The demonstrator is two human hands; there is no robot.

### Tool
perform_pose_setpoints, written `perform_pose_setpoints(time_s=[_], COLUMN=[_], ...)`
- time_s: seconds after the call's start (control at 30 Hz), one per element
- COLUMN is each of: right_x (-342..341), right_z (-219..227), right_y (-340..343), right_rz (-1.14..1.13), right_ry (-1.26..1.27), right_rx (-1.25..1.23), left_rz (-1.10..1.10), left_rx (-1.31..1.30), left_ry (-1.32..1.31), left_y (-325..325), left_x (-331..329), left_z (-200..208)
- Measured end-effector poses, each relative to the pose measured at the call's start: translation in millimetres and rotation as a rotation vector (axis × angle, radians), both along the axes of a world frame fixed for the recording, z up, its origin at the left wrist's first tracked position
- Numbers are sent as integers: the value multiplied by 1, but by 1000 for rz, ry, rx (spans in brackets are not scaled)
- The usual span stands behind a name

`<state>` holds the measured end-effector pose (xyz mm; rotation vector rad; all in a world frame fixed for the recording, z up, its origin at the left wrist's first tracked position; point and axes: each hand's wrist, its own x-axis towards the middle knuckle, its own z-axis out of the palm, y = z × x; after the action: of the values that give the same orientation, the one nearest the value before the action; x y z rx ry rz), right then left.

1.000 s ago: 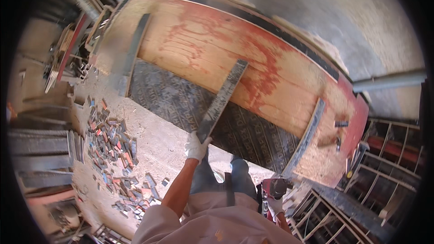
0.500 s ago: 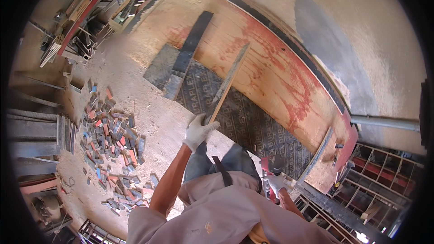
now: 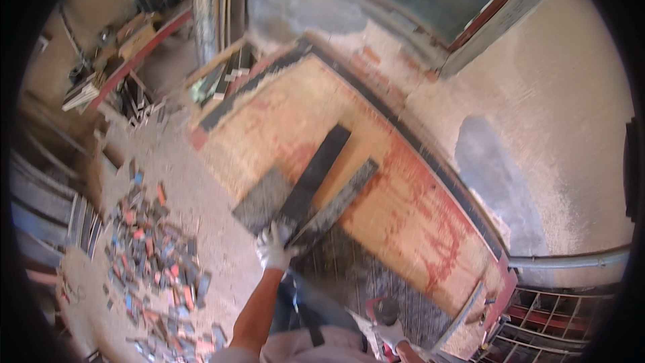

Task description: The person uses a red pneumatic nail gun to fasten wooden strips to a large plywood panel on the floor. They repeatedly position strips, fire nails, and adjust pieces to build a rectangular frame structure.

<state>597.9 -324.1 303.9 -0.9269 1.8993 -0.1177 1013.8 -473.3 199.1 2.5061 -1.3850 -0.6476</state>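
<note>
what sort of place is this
Likely a carpentry workshop: dark boards lie on a large wood-topped worktable, and small block-like offcuts are heaped on the dusty floor.

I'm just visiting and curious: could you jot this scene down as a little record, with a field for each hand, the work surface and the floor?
Left grip: white-gloved, around the near end of a speckled grey strip
Right grip: gloved, holding a red and black tool
Work surface: wood-toned board with red stains
On it: a dark strip, left of the speckled one; a dark panel along the near side
Floor: many small offcuts, dark, red and some blue, to the person's left
</note>
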Motion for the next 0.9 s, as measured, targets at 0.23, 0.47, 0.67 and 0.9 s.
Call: perform_pose_setpoints(time_s=[0.23,0.47,0.67,0.9], right_x=[85,201,314,388], right_z=[38,56,23,-26], right_y=[-131,-239,-307,-364], right_rz=[-37,75,11,-209], right_ry=[-169,-277,-445,-586], right_rx=[186,175,146,126], left_rz=[-200,96,651,973], left_rx=[296,-31,-140,-559], left_ry=[89,1119,1183,1542], left_y=[-42,-5,79,113], left_x=[53,124,171,217], left_z=[27,35,117,-13])
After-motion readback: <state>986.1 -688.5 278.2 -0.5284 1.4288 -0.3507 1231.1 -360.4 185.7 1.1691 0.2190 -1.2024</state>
